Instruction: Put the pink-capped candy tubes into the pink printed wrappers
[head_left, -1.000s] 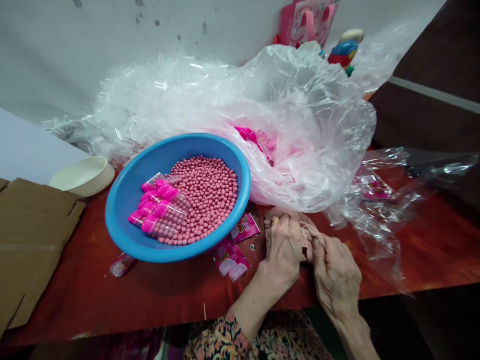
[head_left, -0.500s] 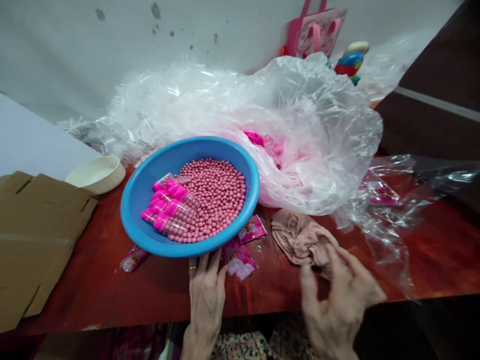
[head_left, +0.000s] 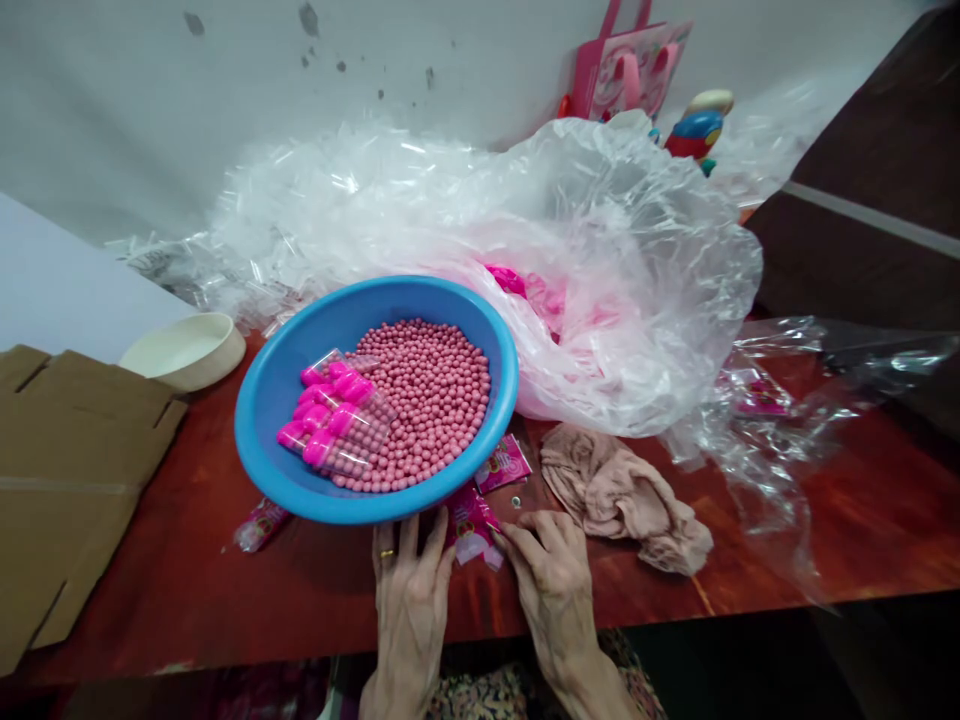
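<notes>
A blue bowl (head_left: 262,480) holds pink beads (head_left: 435,400) and several clear tubes with bright pink caps (head_left: 330,415). My left hand (head_left: 411,580) reaches to the bowl's near rim, fingers apart, their tips partly hidden beneath it. A small pink printed packet (head_left: 472,515) with pale, torn-looking pieces by it lies between my hands. On its right side, my right hand (head_left: 553,575) has its fingers drawn together at the packet's edge. Another pink packet (head_left: 506,462) lies just behind, partly under the bowl.
A crumpled beige cloth (head_left: 622,495) lies to the right. Behind the bowl spreads a large clear plastic bag (head_left: 637,330) with pink items inside. At left are a white dish (head_left: 187,352), a cardboard box (head_left: 75,500) and a small pink-wrapped tube (head_left: 261,523).
My right hand has moved left from the cloth to the pink packet, and its fingers have drawn in. The cloth now lies uncovered. My left hand stays at the bowl's rim.
</notes>
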